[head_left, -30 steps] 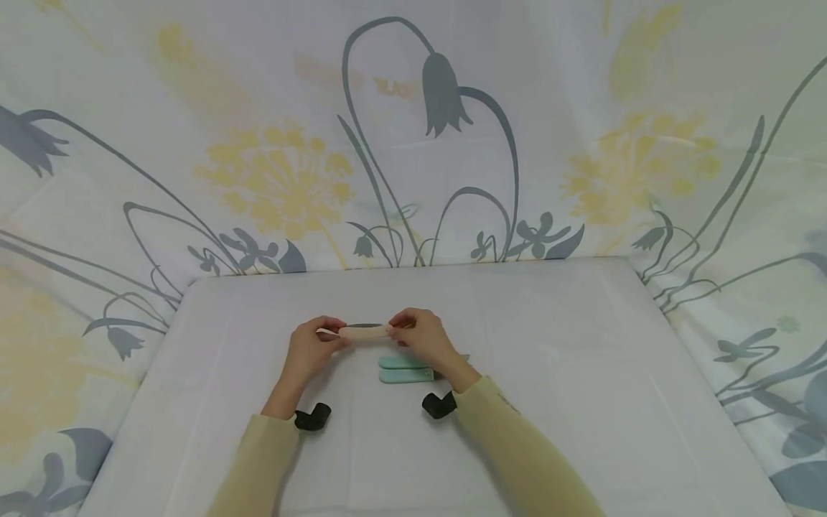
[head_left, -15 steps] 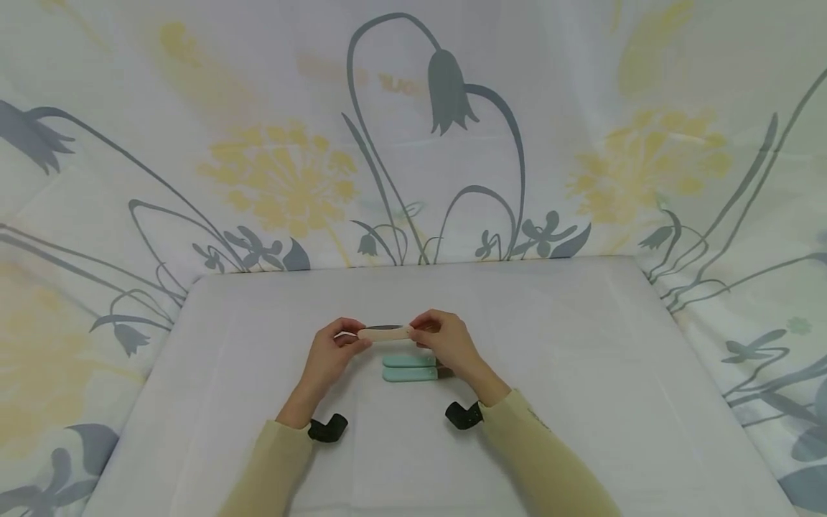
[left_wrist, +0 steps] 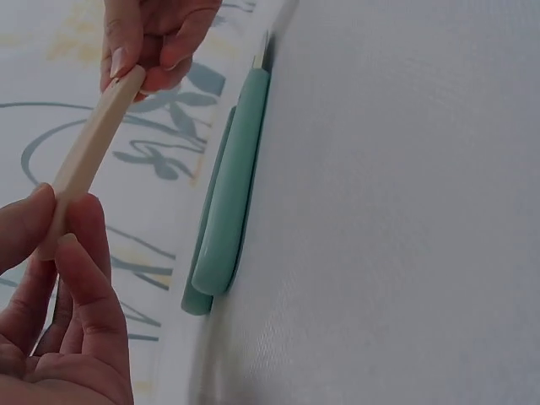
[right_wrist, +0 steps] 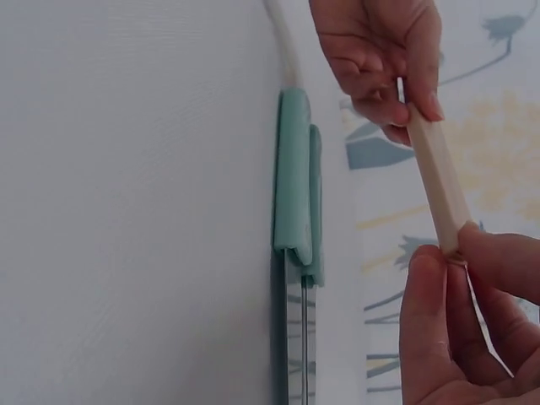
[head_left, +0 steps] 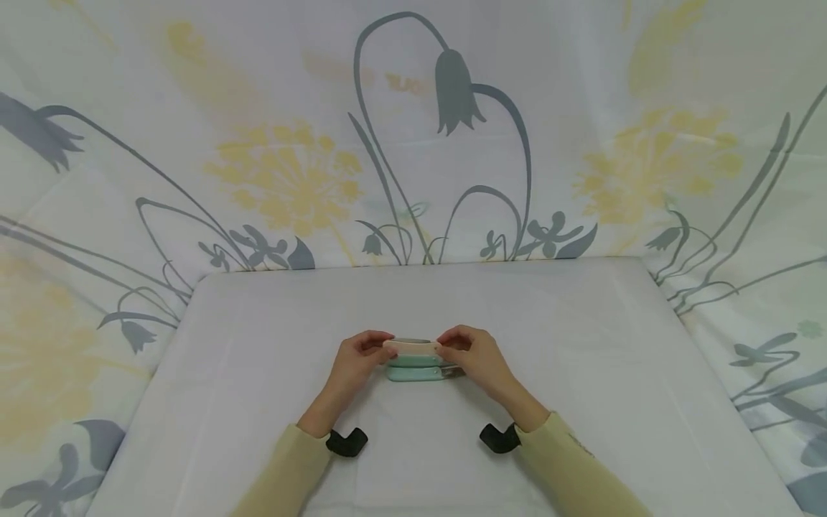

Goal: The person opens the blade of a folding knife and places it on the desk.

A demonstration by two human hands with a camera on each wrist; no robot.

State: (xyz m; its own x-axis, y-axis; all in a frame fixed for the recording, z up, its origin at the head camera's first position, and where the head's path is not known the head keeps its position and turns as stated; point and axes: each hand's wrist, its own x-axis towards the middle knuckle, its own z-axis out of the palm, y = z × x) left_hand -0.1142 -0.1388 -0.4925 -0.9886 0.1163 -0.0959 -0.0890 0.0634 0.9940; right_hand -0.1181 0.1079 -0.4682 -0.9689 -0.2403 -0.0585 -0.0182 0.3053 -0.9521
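Observation:
Both my hands hold a folding knife with a cream handle [head_left: 410, 349] level in the air, its grey blade lying along the handle's far side. At its left end, my left hand [head_left: 352, 362] pinches it between thumb and fingers; my right hand [head_left: 483, 361] pinches the right end, where a small pivot dot shows. Two knives with green handles lie side by side on the table just below. The nearer green-handled knife [head_left: 413, 374] has its blade out to the right; the farther green-handled knife [right_wrist: 316, 169] is partly hidden behind the cream one in the head view.
A white-covered table [head_left: 278, 309] lies under the hands, with a flower-patterned cloth [head_left: 297, 179] rising behind its far edge and at both sides. Black wrist mounts [head_left: 347, 442] stick out from both sleeves, close above the tabletop.
Both hands have carried the cream knife rightward and, lately, nearer to me, so it now overlaps the green knives in the head view. The green knives stay put; the head view shifts slightly.

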